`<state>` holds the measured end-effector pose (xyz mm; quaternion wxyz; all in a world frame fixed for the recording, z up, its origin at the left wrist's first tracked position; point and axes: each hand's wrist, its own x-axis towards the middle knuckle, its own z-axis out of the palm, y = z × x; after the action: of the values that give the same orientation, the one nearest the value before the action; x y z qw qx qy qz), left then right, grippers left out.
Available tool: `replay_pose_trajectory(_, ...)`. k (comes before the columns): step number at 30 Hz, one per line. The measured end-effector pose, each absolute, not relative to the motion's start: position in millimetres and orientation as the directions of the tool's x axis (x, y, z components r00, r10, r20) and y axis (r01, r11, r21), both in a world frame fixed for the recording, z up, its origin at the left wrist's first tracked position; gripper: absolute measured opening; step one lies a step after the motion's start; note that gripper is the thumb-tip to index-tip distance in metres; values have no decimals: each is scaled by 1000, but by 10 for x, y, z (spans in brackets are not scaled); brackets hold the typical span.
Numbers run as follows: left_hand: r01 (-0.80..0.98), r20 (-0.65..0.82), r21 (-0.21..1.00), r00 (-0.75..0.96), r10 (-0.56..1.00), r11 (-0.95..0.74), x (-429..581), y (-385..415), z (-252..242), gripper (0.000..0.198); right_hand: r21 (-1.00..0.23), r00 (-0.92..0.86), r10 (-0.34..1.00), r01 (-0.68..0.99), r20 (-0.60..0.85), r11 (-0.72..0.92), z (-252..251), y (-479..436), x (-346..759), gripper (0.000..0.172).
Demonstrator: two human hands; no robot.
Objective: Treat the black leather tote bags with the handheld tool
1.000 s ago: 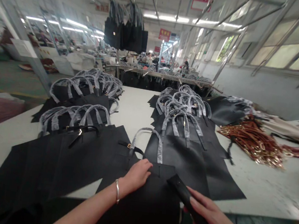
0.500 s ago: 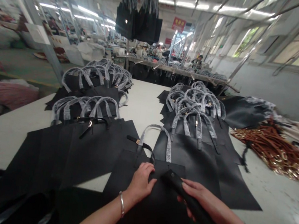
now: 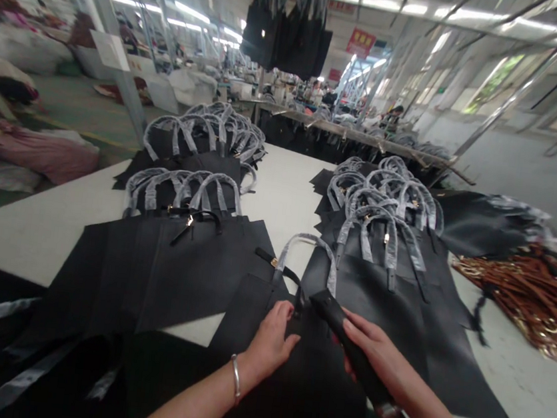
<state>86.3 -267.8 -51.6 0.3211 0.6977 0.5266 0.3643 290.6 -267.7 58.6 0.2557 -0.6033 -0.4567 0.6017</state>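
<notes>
My black bag panel lies flat across the near edge of the white table, its plastic-wrapped handle pointing away from me. My right hand is closed around a stiff black strip. My left hand sits half-curled on the panel (from here I cannot tell whether it pinches anything). More handled panels lie beyond, with brown straps heaped at right.
</notes>
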Motion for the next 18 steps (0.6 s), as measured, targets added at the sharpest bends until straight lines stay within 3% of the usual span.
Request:
replay_pose_trajectory(6, 737, 209, 627, 152, 966, -252, 710, -2952, -486, 32, -822, -304, 768, 290, -564, -490, 588, -2681, 2938, 59)
replay_pose_trajectory(11, 743, 229, 607, 177, 957, -282, 709, -2934, -432, 32, -817, -385, 720, 277, -577, -506, 512, -2542, 2739, 53)
replay_pose_trajectory(15, 727, 253, 617, 179, 951, -301, 692, -2928, -454, 30, -864, -314, 808, 256, -498, -433, 567, -2391, 2514, 48)
replay_pose_trajectory(18, 710, 281, 617, 205, 938, -340, 663, -2968, -518, 16, -888, -316, 835, 250, -450, -385, 643, -2343, 2432, 49)
